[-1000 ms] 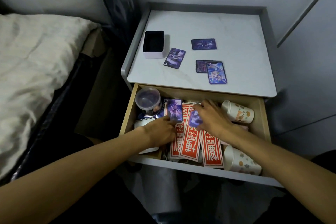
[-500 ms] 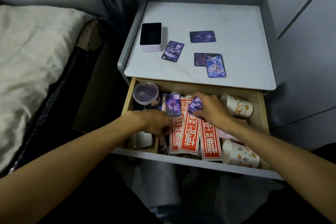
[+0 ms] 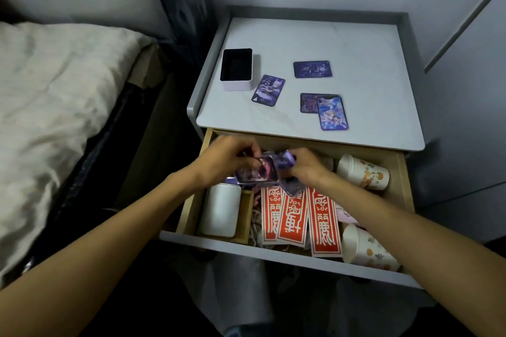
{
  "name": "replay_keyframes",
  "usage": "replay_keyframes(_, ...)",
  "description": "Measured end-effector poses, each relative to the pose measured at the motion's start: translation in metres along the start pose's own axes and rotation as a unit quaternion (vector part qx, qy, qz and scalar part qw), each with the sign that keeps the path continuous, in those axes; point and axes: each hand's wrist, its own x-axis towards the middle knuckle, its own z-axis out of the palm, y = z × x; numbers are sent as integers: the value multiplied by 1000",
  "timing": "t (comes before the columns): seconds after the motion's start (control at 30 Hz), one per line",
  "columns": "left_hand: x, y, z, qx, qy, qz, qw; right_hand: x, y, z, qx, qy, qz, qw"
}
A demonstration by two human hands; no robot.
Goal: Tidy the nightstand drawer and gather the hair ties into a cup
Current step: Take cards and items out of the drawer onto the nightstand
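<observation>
Head view showed the nightstand (image 3: 315,35) with its drawer (image 3: 273,251) open. Over it the left hand (image 3: 226,164) pinched a purple card (image 3: 256,175) and the right hand (image 3: 308,168) pinched a second card (image 3: 286,159). A paper cup (image 3: 362,172) lay just right of them, and pale hair ties (image 3: 256,223) lay nearer the drawer front, between the forearms.

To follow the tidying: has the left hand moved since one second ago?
Yes. The left hand has moved toward the back of the drawer, off the white tin it partly covered, and now holds a purple card.

Red envelopes (image 3: 295,216) bore white characters, purple cards (image 3: 312,69) lay upper centre, and white cups (image 3: 364,172) carried orange prints.
</observation>
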Motion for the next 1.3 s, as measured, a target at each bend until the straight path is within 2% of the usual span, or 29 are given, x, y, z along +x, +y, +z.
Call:
replay_keyframes(0.1, -5, -8, -15, 10, 51, -65, 997, 5, -7, 17, -49, 19, -7, 999)
replay_keyframes(0.23, -7, -16, -15, 20, 57, -146, 987, 2, -8, 31, -90, 71, -7, 993)
replay_keyframes(0.43, -7, -12, -10, -83, 63, -211, 972, -2, -14, 35, -32, 134, -21, 990)
replay_keyframes(0.57, -7, -7, -3, -196, 70, -246, 947, -18, -22, 19, 51, 95, 4, 994)
replay_keyframes(0.67, -11, 3, 1, -288, 55, -243, 925, -44, -29, 3, 145, 71, 11, 987)
replay_keyframes(0.8, -15, 18, 2, -345, 41, -196, 917, -74, -38, -15, 241, 66, 4, 968)
replay_keyframes(0.93, -8, 38, -9, -342, 112, -175, 917, -78, -50, -37, 312, 80, 1, 947)
replay_keyframes(1.07, 20, 46, -27, -365, 191, -185, 893, -63, -56, -83, 320, 157, -6, 934)
replay_keyframes(1.17, 58, 51, -31, -347, 191, -196, 897, -37, -53, -128, 283, 246, -6, 927)
replay_keyframes(1.3, 115, 50, -27, -295, 182, -214, 913, 5, -39, -169, 213, 266, 21, 940)
